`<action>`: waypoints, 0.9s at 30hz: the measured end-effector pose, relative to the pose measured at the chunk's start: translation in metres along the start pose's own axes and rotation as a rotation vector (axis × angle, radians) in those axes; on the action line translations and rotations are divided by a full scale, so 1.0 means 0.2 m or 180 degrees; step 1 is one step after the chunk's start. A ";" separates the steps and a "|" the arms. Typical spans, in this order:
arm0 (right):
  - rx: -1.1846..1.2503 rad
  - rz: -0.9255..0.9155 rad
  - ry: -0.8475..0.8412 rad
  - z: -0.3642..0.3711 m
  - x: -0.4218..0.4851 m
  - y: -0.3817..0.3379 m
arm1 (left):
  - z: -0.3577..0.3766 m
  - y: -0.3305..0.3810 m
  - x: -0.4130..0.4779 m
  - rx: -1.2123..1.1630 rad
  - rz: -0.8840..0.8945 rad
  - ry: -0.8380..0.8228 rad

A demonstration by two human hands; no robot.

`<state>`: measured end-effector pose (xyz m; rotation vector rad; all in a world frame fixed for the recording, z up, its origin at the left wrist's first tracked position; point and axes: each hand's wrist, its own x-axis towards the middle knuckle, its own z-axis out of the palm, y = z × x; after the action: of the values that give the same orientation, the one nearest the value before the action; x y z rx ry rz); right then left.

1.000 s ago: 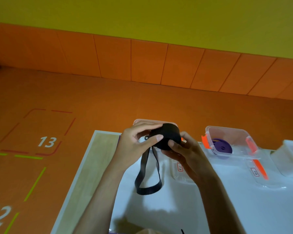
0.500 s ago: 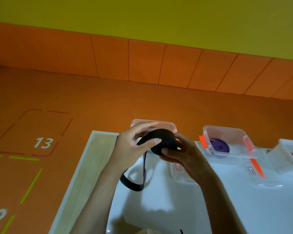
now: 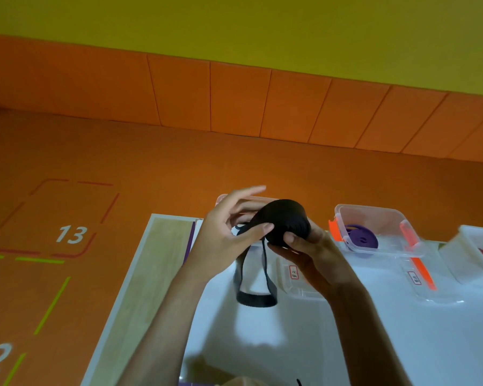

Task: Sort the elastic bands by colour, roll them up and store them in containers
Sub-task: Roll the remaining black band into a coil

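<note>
A black elastic band [image 3: 286,221] is partly wound into a thick roll held above the white table [image 3: 346,344]. My right hand [image 3: 308,252] grips the roll from below and the right. My left hand [image 3: 225,235] pinches the band's free strip against the roll with the thumb, its other fingers stretched out above. The unrolled end hangs down as a loop [image 3: 255,298] over the table. Behind my hands stands a clear container [image 3: 221,197], mostly hidden.
A clear container with orange clips [image 3: 396,218] holds a rolled purple band [image 3: 360,240]. Its lid [image 3: 418,277] lies in front. A white container [image 3: 474,246] with something red inside stands at the right edge. Another clear lid [image 3: 293,285] lies under my hands. The table's left edge is wood-coloured.
The hanging loop has swung from left back to under the roll and looks shorter. My left fingers have lifted and spread above the roll. Both hands stay in place.
</note>
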<state>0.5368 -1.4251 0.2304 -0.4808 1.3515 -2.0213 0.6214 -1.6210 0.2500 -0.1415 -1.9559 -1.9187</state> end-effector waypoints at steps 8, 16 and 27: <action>-0.1430 0.0047 0.0290 -0.06 -0.02 -0.03 | -0.01 -0.04 -0.02 0.0507 -0.0143 -0.0388; -0.0634 0.0035 0.0200 -0.01 -0.03 0.03 | -0.05 -0.05 -0.03 0.0530 -0.0209 -0.0040; -0.0827 -0.0031 0.0454 0.03 -0.03 0.05 | -0.08 -0.09 -0.08 0.0034 -0.0058 0.0349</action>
<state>0.5475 -1.4278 0.2230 -0.4643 1.7138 -1.9267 0.6331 -1.6344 0.2267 -0.0150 -1.9016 -1.8857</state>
